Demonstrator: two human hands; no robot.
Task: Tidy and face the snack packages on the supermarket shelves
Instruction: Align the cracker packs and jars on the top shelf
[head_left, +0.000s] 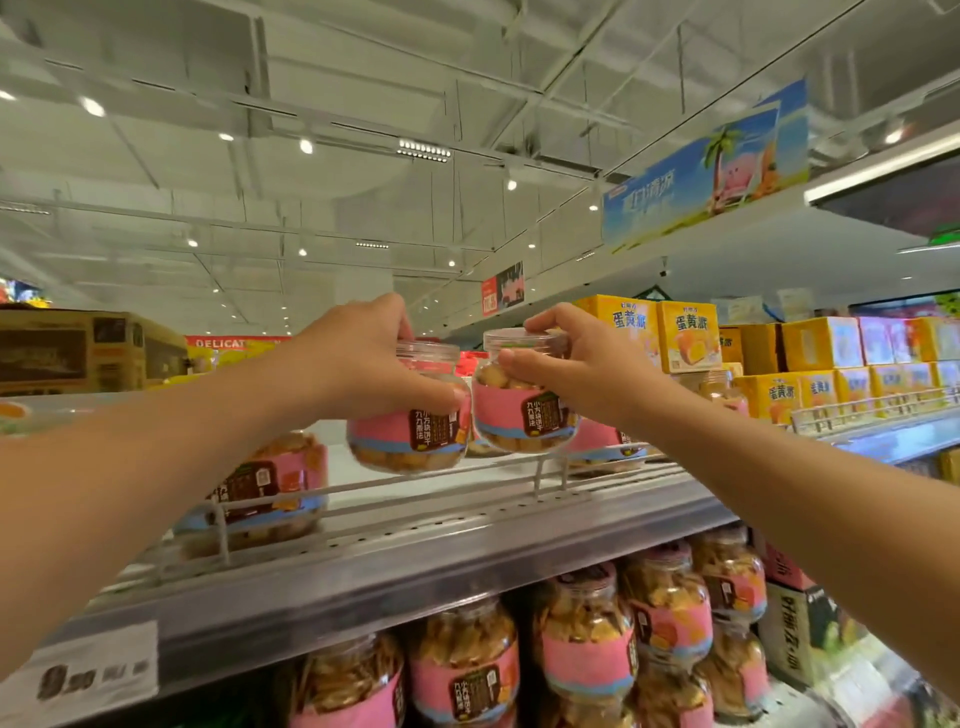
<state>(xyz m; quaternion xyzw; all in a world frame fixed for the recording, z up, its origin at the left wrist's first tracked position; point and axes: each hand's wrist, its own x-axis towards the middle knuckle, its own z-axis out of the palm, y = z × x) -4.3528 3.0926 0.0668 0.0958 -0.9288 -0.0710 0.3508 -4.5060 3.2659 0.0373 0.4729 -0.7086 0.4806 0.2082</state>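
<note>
Above the top shelf (415, 525), my left hand (363, 358) curls its fingers (436, 397) round one pink-labelled cookie jar (410, 431), while my right hand (576, 374) grips the neighbouring jar (519, 415) just under its lid, both jars nearly touching.

Both forearms are bare, with no sleeve in view. The left hand (371, 358) and right hand (582, 364) wear nothing.

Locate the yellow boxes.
In the head view the yellow boxes stand stacked on the top shelf, right of the right hand.
</note>
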